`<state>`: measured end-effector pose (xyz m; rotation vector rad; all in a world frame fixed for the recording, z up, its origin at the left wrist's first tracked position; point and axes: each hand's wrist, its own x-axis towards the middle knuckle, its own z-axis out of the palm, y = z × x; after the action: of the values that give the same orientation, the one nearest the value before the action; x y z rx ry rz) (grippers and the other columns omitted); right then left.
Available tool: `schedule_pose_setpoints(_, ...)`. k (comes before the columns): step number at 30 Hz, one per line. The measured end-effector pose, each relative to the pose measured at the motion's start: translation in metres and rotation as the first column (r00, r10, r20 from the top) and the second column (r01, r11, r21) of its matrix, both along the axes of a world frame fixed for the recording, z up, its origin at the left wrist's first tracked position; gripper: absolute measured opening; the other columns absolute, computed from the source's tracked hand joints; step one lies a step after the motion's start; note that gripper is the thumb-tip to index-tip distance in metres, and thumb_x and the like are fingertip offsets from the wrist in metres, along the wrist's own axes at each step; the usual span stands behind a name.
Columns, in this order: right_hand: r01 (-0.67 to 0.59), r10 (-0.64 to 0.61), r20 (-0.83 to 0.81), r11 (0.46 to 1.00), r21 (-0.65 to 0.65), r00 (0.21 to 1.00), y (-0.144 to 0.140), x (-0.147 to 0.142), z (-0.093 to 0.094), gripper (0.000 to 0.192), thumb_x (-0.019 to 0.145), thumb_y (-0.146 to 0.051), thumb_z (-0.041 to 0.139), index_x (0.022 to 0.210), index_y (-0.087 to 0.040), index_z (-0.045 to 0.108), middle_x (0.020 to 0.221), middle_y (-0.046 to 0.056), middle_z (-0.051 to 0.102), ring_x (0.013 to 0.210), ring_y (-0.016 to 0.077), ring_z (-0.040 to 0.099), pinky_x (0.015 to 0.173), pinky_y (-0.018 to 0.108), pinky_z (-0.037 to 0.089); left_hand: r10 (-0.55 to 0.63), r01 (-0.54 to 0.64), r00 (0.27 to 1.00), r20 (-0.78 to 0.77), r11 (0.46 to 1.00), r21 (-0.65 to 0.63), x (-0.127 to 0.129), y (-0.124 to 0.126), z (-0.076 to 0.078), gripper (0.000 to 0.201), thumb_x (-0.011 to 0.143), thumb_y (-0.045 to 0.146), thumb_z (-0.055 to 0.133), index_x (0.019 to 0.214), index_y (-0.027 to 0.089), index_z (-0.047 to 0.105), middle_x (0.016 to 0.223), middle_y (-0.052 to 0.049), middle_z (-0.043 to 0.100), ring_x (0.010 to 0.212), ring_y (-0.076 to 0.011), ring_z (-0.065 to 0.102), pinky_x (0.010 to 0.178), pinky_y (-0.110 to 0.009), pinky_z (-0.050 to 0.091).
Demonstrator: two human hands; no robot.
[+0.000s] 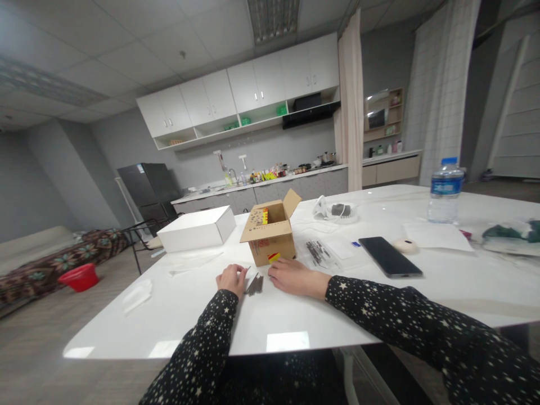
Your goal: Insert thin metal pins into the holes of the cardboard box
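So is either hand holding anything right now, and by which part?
Left hand pinches one thin pin near its lower end. Right hand lies flat, holding nothing.

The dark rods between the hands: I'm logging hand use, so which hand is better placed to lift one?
Probably left: the left hand fingertips touch the dark rods; the right hand lies flat beside them.

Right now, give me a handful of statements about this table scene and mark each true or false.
1. The cardboard box stands open. True.
2. The phone lies inside the cardboard box. False: it lies flat on the table, right of the box.
3. A small bundle of thin dark rods lies between the left hand and the right hand. True.
4. The water bottle lies on its side. False: it stands upright.
5. The white box is closed. True.
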<state>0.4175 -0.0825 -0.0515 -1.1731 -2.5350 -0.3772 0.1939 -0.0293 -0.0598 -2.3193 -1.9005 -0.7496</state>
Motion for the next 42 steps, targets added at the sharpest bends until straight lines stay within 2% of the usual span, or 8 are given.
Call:
schedule_pose_setpoints(5, -0.002, 0.002, 0.008, 1.0, 0.004, 1.0, 0.0, 0.0, 0.0, 0.027, 0.098, -0.024, 0.042, 0.096, -0.011, 0.066, 0.096, 0.013, 0.065, 0.093, 0.0228, 0.058, 0.084, 0.036, 0.047, -0.033, 0.031, 0.995, 0.092, 0.999, 0.023, -0.001, -0.002, 0.005, 0.021, 0.094, 0.034, 0.042, 0.094, 0.021, 0.059, 0.089, -0.003, 0.075, 0.094, -0.0208, 0.067, 0.095, -0.039, 0.04)
schedule_pose_setpoints(9, 0.005, -0.005, 0.009, 1.0, 0.006, 1.0, -0.001, 0.0, 0.001, 0.027, 0.099, -0.025, 0.041, 0.096, -0.012, 0.066, 0.095, 0.013, 0.065, 0.093, 0.0228, 0.059, 0.083, 0.036, 0.047, -0.099, 0.094, 0.983, 0.157, 0.995, 0.039, -0.002, -0.003, 0.007, 0.019, 0.093, 0.036, 0.042, 0.092, 0.023, 0.055, 0.077, 0.001, 0.073, 0.079, -0.0182, 0.069, 0.085, -0.033, 0.044)
schedule_pose_setpoints(16, 0.002, -0.002, 0.017, 1.0, 0.016, 1.0, 0.001, 0.0, -0.001, 0.029, 0.1, -0.025, 0.04, 0.096, -0.012, 0.065, 0.096, 0.013, 0.064, 0.094, 0.0218, 0.058, 0.085, 0.036, 0.046, -0.088, 0.062, 0.966, 0.244, 0.992, 0.112, -0.003, 0.0, 0.004, 0.018, 0.088, 0.039, 0.046, 0.088, 0.024, 0.055, 0.07, 0.002, 0.067, 0.067, -0.0169, 0.065, 0.068, -0.028, 0.046)
schedule_pose_setpoints(25, -0.002, 0.001, 0.04, 1.0, 0.024, 0.999, 0.001, 0.0, -0.001, 0.028, 0.099, -0.023, 0.041, 0.095, -0.012, 0.066, 0.095, 0.012, 0.065, 0.094, 0.0233, 0.059, 0.086, 0.036, 0.047, -0.109, 0.07, 0.921, 0.374, 0.991, 0.116, -0.016, 0.017, -0.001, 0.03, 0.079, 0.047, 0.054, 0.084, 0.021, 0.068, 0.083, -0.004, 0.074, 0.079, -0.0195, 0.068, 0.075, -0.03, 0.051)
schedule_pose_setpoints(31, -0.007, 0.006, 0.025, 1.0, 0.025, 1.0, 0.001, 0.001, -0.002, 0.028, 0.099, -0.025, 0.041, 0.095, -0.012, 0.065, 0.095, 0.012, 0.064, 0.094, 0.0227, 0.059, 0.086, 0.036, 0.047, -0.166, 0.13, 0.879, 0.447, 0.985, 0.109, -0.017, 0.018, -0.001, 0.045, 0.083, 0.052, 0.047, 0.097, 0.018, 0.072, 0.098, -0.009, 0.075, 0.09, -0.0206, 0.069, 0.079, -0.029, 0.054)
schedule_pose_setpoints(35, 0.006, -0.007, 0.025, 1.0, 0.021, 1.0, 0.002, 0.002, -0.002, 0.028, 0.099, -0.025, 0.04, 0.096, -0.013, 0.065, 0.096, 0.011, 0.064, 0.094, 0.0218, 0.058, 0.086, 0.035, 0.046, -0.178, 0.136, 0.869, 0.463, 0.983, 0.123, -0.014, 0.016, 0.0, 0.044, 0.085, 0.053, 0.045, 0.097, 0.02, 0.072, 0.099, -0.008, 0.072, 0.091, -0.0194, 0.068, 0.076, -0.026, 0.054)
schedule_pose_setpoints(39, -0.007, 0.005, 0.035, 0.999, 0.033, 0.999, 0.002, 0.002, -0.002, 0.029, 0.099, -0.025, 0.039, 0.095, -0.012, 0.065, 0.095, 0.011, 0.064, 0.093, 0.0219, 0.059, 0.086, 0.035, 0.047, -0.194, 0.124, 0.85, 0.49, 0.977, 0.173, -0.011, 0.014, 0.002, 0.043, 0.085, 0.054, 0.044, 0.088, 0.02, 0.07, 0.096, -0.008, 0.069, 0.085, -0.0188, 0.067, 0.073, -0.028, 0.054)
schedule_pose_setpoints(42, -0.001, -0.001, 0.033, 0.999, 0.039, 0.999, 0.001, 0.001, -0.001, 0.029, 0.099, -0.025, 0.04, 0.095, -0.012, 0.065, 0.095, 0.012, 0.065, 0.093, 0.0222, 0.059, 0.085, 0.035, 0.047, -0.213, 0.16, 0.837, 0.504, 0.976, 0.147, -0.009, 0.01, 0.005, 0.041, 0.086, 0.054, 0.044, 0.084, 0.019, 0.066, 0.089, -0.007, 0.07, 0.072, -0.017, 0.066, 0.068, -0.028, 0.054)
